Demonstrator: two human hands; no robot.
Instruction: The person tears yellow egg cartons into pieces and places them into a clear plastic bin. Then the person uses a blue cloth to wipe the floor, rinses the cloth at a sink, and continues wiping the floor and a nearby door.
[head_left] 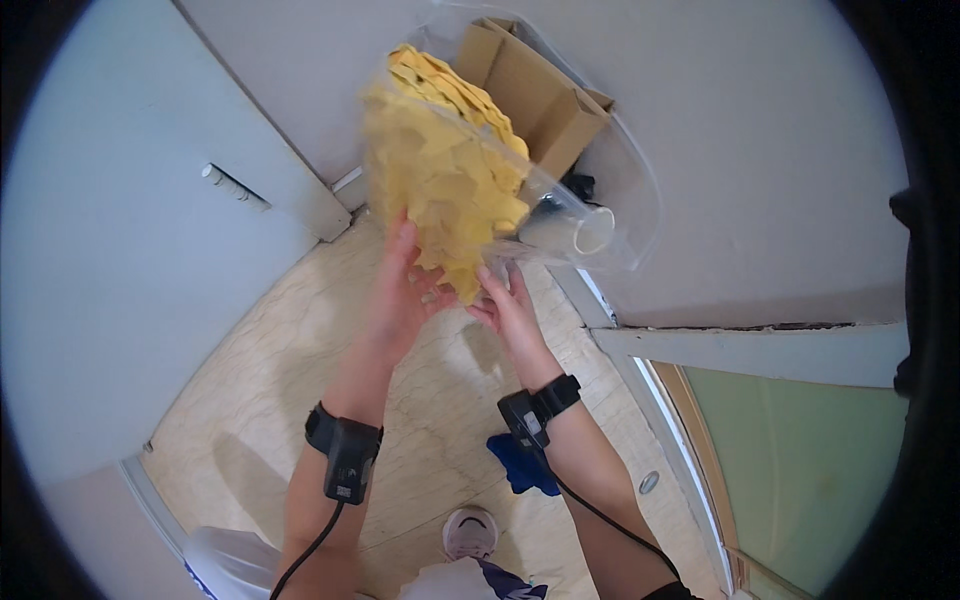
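My two hands hold a clear plastic tub from its near side, tilted so that its inside faces me. My left hand cups the lower left, fingers partly spread against the wall. On the right, my right hand grips the lower edge with thumb and fingers. Behind the clear wall sits a yellow bundle with wavy, ragged edges, perhaps sheets or cloths; its kind is unclear. Also inside are an open brown cardboard box, a pale cylinder with a round open end and something black.
A white door with a handle stands at the left. Pale walls meet behind the tub. At the lower right is a green panel in a frame. A blue cloth and a round drain cover are on the marbled floor.
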